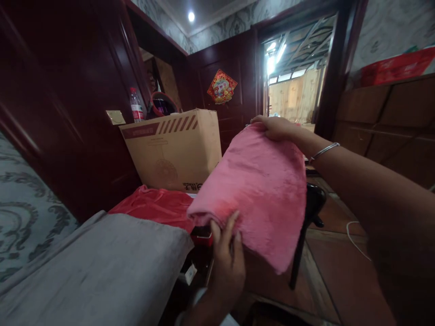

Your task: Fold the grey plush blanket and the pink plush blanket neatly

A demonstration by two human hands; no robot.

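A pink plush cloth (258,190), folded over itself, hangs in the air in front of me. My right hand (277,129), with a silver bangle on its wrist, grips the top edge. Down at the lower left fold, my left hand (227,253) has its fingers on the cloth and pinches the edge; its thumb is partly hidden. A grey cloth (102,267) lies spread at the lower left, with a red cloth (152,206) just behind it. Neither of these touches my hands.
Behind the red cloth stands a large cardboard box (170,154), with a plastic bottle (136,106) beyond it. A black chair or stool (314,199) is right of the pink cloth. Stacked boxes (401,108) line the right wall. A white cable (355,242) lies on the tiled floor.
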